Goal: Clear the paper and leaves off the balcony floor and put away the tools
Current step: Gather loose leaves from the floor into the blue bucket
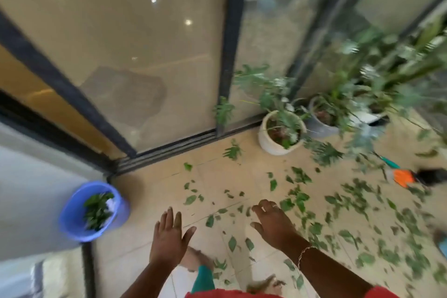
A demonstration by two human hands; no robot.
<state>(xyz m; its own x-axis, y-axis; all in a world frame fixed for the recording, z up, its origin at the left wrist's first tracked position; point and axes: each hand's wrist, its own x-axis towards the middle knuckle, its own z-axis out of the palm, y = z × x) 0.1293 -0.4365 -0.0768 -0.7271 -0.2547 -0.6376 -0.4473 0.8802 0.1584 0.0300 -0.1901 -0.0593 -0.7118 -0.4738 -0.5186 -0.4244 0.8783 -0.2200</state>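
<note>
While nothing is held, each grip is seen wide, fingers spread. The left hand (169, 237) is found nearer the blue bucket (71, 219), the right hand (273, 222) farther from it. Loose leaves (300, 201) are strewn over the balcony floor (150, 184), mostly beyond the right hand from the bucket, so that hand is judged better placed. Leaves and a white scrap (111, 203), perhaps paper, are contained in the bucket. An orange tool (401, 178) is seen farthest from it.
</note>
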